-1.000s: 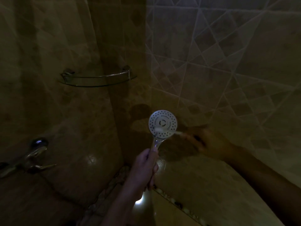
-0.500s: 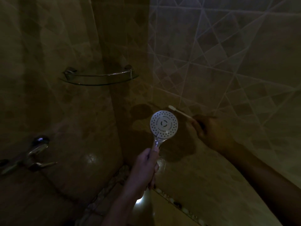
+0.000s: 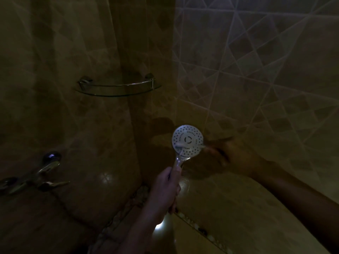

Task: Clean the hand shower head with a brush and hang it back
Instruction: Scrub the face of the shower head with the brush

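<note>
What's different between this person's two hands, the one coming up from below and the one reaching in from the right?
The left hand is well lit and grips the shiny handle of the round white shower head from below; the right hand is in shadow, level with the head. The left hand holds it upright; the right hand holds a thin white brush laid across its face. Both hold something.

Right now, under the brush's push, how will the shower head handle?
Probably rigid: the shower head shows a flat, hard-looking face. Its shiny handle looks slick, so it may twist in the left hand gripping it. Likely light: one hand holds it upright.
</note>
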